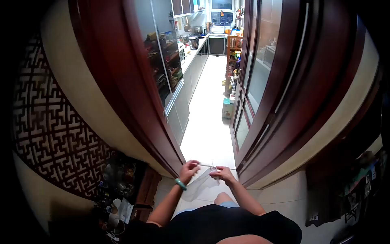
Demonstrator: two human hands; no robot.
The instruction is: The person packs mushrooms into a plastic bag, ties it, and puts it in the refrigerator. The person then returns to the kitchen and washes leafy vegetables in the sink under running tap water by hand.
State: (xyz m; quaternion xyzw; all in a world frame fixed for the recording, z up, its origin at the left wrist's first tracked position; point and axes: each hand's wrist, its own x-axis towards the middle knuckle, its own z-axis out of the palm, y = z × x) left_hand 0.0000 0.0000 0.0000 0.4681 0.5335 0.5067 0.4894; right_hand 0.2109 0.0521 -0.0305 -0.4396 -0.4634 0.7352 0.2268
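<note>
Thin, sheer plastic is seen in the clear film point(197, 189) – smooth and faintly shiny – while a polished, stone-like gloss is shown by the bangle point(180, 184). The door frame point(101, 53) is finished in glossy wood (or a wood look); matt cloth is seen in the shirt point(211, 217).

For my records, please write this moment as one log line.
right hand: holds translucent plastic; left hand: beside it, loosely curled; ahead: kitchen floor

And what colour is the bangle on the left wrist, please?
The bangle is light green; it shows best in the head view.
</note>
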